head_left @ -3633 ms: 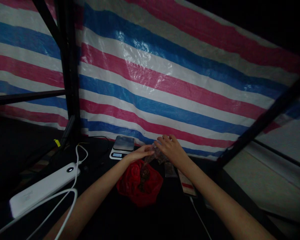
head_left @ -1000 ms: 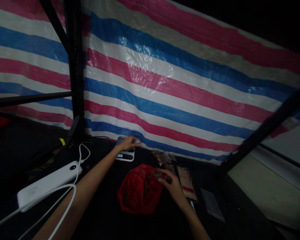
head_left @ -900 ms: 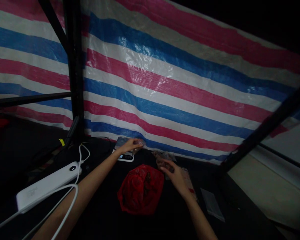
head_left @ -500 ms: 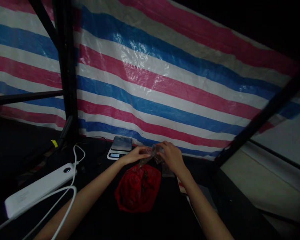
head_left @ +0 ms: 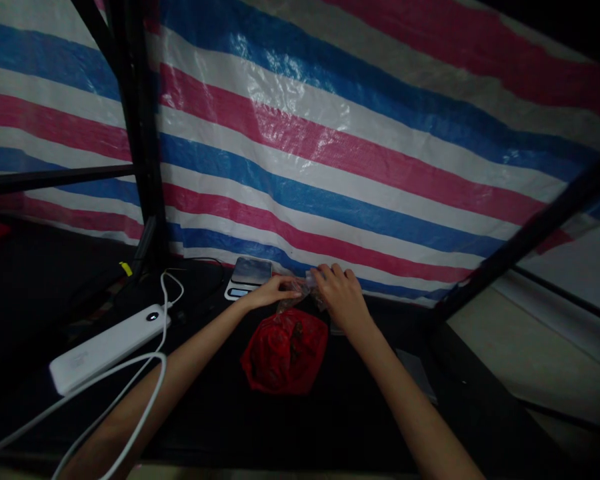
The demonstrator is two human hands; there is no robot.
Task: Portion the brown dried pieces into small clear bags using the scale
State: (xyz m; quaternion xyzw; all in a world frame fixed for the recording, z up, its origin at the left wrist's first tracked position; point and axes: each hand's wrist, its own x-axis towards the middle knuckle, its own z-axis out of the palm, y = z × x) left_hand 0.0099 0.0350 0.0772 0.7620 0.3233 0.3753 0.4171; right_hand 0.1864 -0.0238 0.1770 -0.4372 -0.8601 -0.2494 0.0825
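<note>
My left hand and my right hand meet over the dark table, just beyond an open red plastic bag of dark brown pieces. Between their fingertips they pinch a small clear plastic pouch, each hand closed on one side of it. A small digital scale with a shiny platform sits just left of my left hand, against the striped tarp.
A white power bank with a white cable lies at the left. A black metal post rises behind it. A red, white and blue striped tarp forms the back wall. A flat packet lies right of my right forearm.
A second ago my left hand was at the scale and my right hand was by the red bag; both have come together on the clear pouch behind the bag.
</note>
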